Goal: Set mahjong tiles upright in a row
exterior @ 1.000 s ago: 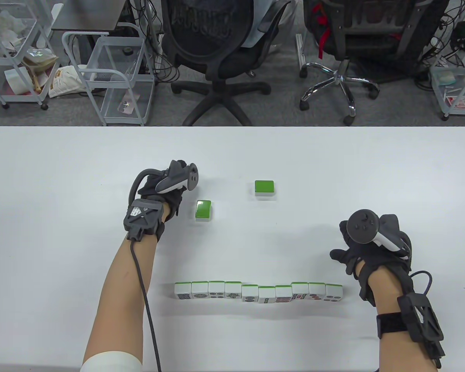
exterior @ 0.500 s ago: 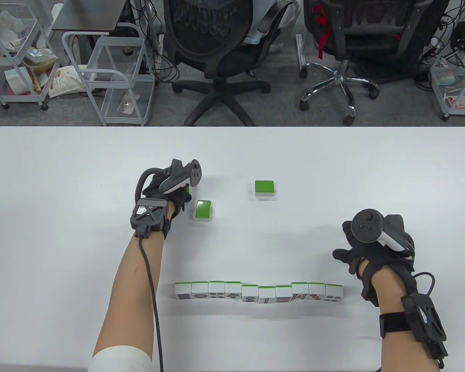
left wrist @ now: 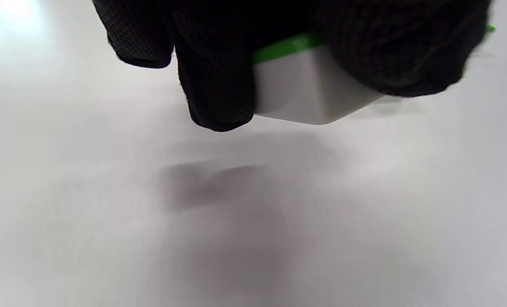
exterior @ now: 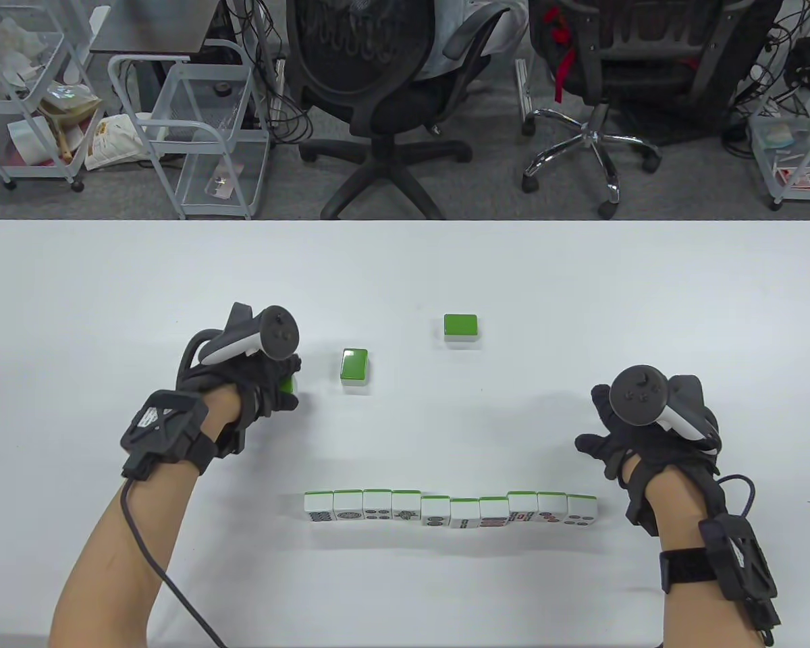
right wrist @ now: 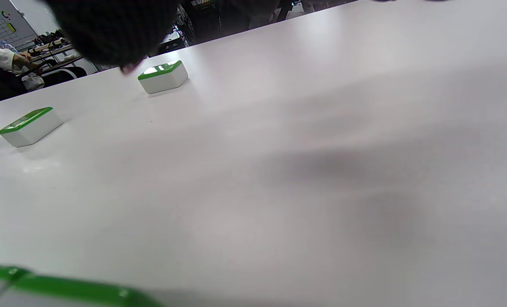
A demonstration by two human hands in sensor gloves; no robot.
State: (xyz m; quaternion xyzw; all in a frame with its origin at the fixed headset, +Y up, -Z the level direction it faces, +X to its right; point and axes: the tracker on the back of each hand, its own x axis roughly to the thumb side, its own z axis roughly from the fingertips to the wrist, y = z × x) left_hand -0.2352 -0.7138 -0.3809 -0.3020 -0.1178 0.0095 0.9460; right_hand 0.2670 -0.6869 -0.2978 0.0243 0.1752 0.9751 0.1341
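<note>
A row of several upright mahjong tiles (exterior: 449, 508) stands near the table's front, faces toward me. My left hand (exterior: 270, 385) grips a green-backed tile (exterior: 286, 385) above the table, left of and behind the row; the left wrist view shows the tile (left wrist: 309, 85) between a finger and thumb, clear of the surface. Two green-backed tiles lie flat: one (exterior: 354, 366) just right of the left hand, one (exterior: 461, 327) further back; both show in the right wrist view (right wrist: 30, 125) (right wrist: 163, 76). My right hand (exterior: 614, 439) hovers empty just right of the row's right end.
The white table (exterior: 580, 304) ends at its far edge near two office chairs (exterior: 385, 88) and wire carts (exterior: 196, 128). The row's green tops show at the bottom left of the right wrist view (right wrist: 66, 290).
My left hand has lifted a tile from beside the flat one and moved left and toward me with it. The right hand has barely moved.
</note>
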